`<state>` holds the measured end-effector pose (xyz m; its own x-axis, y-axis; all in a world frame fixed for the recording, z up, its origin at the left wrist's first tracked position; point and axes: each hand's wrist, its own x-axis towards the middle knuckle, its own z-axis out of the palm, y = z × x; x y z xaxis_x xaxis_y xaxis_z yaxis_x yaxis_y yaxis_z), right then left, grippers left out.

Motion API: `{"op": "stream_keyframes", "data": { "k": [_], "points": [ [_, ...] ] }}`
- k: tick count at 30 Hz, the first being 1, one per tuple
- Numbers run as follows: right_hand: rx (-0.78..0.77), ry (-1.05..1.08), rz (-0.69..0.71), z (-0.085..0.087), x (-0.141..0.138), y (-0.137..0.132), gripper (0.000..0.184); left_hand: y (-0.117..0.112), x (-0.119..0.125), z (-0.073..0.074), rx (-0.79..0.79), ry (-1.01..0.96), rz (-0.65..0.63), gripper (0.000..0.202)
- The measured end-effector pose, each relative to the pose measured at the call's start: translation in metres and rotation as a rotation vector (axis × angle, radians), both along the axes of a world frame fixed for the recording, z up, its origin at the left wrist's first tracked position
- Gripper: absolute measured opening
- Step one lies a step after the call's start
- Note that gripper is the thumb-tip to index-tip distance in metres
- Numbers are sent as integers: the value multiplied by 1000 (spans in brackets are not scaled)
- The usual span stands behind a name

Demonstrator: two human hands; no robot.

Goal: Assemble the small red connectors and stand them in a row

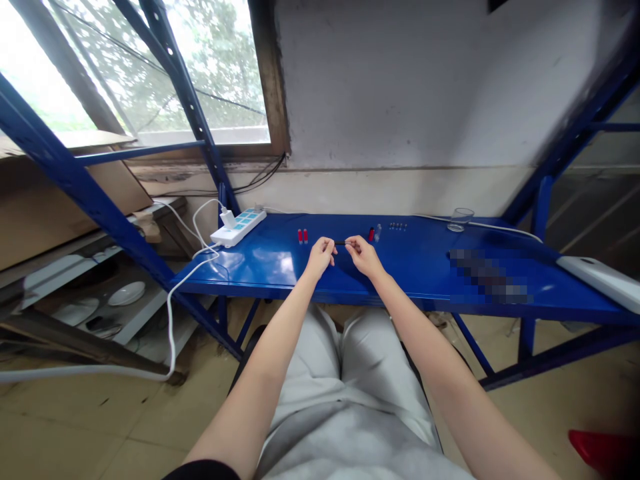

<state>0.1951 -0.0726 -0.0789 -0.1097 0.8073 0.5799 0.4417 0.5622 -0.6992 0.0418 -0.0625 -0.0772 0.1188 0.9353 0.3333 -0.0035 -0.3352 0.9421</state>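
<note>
Just above the blue tabletop (270, 263), a short thin black rod (341, 243) spans the gap between my two hands. My left hand (322, 256) pinches one end, and the fingers of my right hand (363, 253) close on the other. Two small red tubes with pale ends (303, 236) stand side by side to the left of my hands. Beyond my right hand are another small red piece (371, 234) and some clear little tubes (378, 232). Several tiny clear pieces (398, 227) lie in a row farther right; their kind is too small to tell.
A white power strip (239, 227) with a plug and white cable occupies the table's left end. On the right are a clear glass cup (460, 219), a blurred-out dark object (487, 275) and a white flat object (603, 280). Blue metal posts (187, 100) frame the table.
</note>
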Motion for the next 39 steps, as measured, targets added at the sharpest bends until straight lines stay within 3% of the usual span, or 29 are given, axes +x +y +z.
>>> {"op": "stream_keyframes", "data": {
  "k": [9,19,29,39],
  "points": [
    [-57,77,-18,3,0,-2,31,0,0,2,23,-41,-39,21],
    [-28,90,-41,7,-2,-5,28,3,1,-5,46,48,-3,18],
    [-14,46,-52,7,-5,-6,31,2,4,-2,-29,102,41,13],
    [-11,13,-36,9,-8,-8,30,-4,4,3,-81,110,104,24]
  ]
}}
